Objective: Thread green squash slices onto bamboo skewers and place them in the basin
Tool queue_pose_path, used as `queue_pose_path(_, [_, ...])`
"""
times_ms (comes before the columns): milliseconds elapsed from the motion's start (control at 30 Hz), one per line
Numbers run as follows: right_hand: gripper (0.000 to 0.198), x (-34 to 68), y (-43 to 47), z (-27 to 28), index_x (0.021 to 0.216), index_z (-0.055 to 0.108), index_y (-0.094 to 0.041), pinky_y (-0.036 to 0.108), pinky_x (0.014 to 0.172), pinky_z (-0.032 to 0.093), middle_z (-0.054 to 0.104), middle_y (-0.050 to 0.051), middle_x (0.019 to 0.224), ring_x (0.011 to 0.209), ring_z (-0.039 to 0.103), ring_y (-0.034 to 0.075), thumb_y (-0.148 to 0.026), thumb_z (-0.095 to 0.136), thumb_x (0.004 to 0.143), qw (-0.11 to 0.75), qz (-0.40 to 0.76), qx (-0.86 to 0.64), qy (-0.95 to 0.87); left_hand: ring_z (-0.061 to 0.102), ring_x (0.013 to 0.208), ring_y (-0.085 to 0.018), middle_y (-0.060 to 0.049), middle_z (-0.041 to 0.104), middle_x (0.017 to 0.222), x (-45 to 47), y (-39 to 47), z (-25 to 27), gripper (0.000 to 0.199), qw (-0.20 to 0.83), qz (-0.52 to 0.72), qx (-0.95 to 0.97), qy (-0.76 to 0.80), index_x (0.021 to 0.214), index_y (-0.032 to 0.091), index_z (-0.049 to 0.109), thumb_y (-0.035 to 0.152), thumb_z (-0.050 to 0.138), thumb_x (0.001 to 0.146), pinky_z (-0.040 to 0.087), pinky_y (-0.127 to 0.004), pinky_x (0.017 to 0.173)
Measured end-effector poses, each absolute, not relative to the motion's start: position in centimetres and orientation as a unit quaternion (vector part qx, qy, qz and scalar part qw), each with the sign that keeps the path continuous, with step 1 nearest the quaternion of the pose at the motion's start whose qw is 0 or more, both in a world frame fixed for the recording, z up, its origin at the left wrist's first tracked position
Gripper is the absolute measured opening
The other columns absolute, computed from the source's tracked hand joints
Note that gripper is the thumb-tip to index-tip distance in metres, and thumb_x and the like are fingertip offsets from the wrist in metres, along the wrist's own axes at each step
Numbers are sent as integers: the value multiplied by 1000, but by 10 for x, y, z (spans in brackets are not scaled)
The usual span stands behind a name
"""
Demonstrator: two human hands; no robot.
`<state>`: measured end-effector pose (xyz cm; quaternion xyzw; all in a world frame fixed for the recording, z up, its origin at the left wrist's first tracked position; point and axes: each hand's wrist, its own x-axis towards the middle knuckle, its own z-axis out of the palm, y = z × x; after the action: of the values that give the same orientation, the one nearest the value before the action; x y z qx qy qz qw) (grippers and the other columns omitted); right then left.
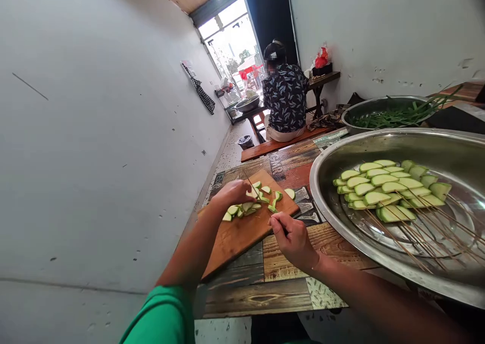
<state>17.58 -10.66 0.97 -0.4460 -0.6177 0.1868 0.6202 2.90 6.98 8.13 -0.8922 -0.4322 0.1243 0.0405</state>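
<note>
Over the wooden cutting board point(242, 240), my left hand point(237, 192) has its fingers curled at a pale green-edged zucchini slice point(254, 192); the fingertips are partly hidden. My right hand point(291, 235) is closed in a pinch around the lower part of a thin skewer point(259, 199), which slants up and left toward the left hand. A slice close to the right fingers seems to be on the skewer, though I cannot tell for certain. Loose zucchini slices point(246, 208) lie on the board beneath and beside both hands.
Right of the board stands a large steel basin point(322, 192) holding stacked skewered zucchini slices point(382, 185). Behind it, another steel bowl point(350, 119) contains long green leaves point(397, 115). A white wall point(113, 157) rises close on the left. A person point(286, 96) sits ahead, facing away.
</note>
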Motion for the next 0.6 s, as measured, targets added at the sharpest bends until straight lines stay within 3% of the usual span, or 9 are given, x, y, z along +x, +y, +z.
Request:
queue_pose_path(67, [25,177,-106,11,75,56,-17,21,56,38,55,-1,61,55,51,10,-26,40,93,622,184,-451,-613,60,89,-22,-11,66,96,49,68,73,43,66,52,-905,-418,99,18,68,53,56,77,42,-29,78])
queue_pose_path(200, [26,182,-104,13,77,56,-18,21,56,38,56,-1,62,55,50,11,-27,39,93,620,185,-471,-599,60,100,-25,-12,66,107,108,60,51,54,5,9,-934,-356,112,19,64,57,56,75,42,-33,87])
queue_pose_path(333, [26,185,-102,14,77,56,-18,22,55,37,54,-1,61,55,49,11,-29,39,93,617,193,-483,-591,63,90,-28,-13,70,89,147,55,38,42,19,81,-928,-363,95,17,69,50,61,70,43,-38,86])
queue_pose_path(600, [25,187,-103,11,81,57,-17,22,51,35,54,0,62,55,49,11,-32,42,93,611,219,-487,-585,63,81,-24,-13,70,74,173,63,33,13,-83,39,-917,-388,67,16,71,28,67,65,45,-31,77])
